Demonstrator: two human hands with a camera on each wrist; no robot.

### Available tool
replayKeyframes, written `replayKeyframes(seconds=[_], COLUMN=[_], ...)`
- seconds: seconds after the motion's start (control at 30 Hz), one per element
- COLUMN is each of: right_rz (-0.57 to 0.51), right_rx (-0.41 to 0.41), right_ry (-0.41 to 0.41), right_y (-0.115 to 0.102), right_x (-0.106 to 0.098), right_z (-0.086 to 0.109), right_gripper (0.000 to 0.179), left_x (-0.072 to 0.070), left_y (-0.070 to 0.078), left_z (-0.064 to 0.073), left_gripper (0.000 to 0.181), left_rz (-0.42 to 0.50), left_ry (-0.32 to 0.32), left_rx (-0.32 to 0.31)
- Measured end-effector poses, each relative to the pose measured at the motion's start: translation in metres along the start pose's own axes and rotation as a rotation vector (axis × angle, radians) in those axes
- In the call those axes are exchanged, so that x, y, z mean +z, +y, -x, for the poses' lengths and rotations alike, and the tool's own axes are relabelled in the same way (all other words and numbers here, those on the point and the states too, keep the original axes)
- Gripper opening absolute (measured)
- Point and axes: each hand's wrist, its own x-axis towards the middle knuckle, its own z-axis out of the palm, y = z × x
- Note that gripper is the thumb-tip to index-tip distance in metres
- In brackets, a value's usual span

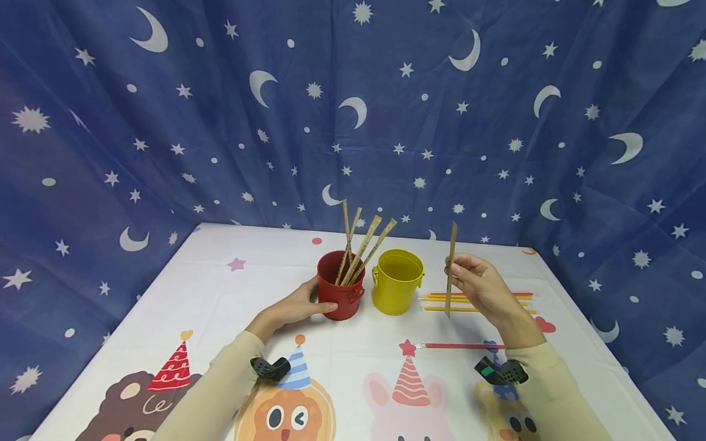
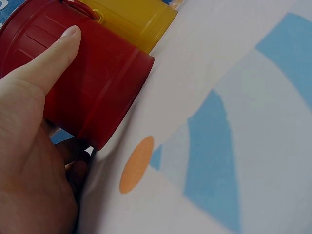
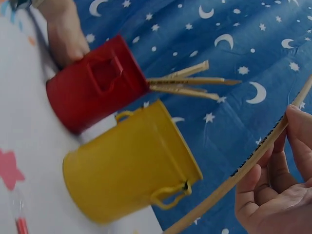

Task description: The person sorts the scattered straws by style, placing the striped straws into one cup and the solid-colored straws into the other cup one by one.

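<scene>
A blue backdrop (image 1: 364,55) with moons and stars fills the upper frame; a white printed counter (image 1: 237,294) spreads below. Near the centre stands the red bucket (image 1: 347,309), with the yellow bucket (image 1: 396,294) just to its right, between it and the right hand. The left hand (image 1: 292,309) cups the red bucket, thumb along the wall and fingers behind; a light, level grip should keep it from tipping. Right of centre, the right hand (image 1: 482,285) pinches one brown stick (image 1: 450,282) between thumb and fingertips, nearly upright. Keeping its lower end clear of the yellow rim looks wise. Four similar sticks (image 1: 361,251) lean in the red bucket, crowding part of its mouth. Thin red and orange sticks (image 1: 466,309) lie behind the right hand, partly hidden, with a lone red stick (image 1: 463,346) lower in the frame.
</scene>
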Motion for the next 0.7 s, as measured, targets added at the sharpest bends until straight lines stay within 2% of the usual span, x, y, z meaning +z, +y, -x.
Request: replayKeyframes(seconds=[0.33, 0.7], right_rz=[-0.209, -0.409], right_rx=[-0.064, -0.084], right_ry=[-0.101, -0.205], right_y=[-0.013, -0.03], right_x=[0.015, 0.033], right_z=[-0.01, -0.022], right_gripper=[0.028, 0.022], left_x=[0.0, 0.0], left_y=[-0.001, 0.0], left_z=[-0.003, -0.001], left_gripper=[0.094, 0.093], left_rz=[0.0, -0.009], left_ry=[-0.005, 0.006], left_rx=[0.017, 0.005])
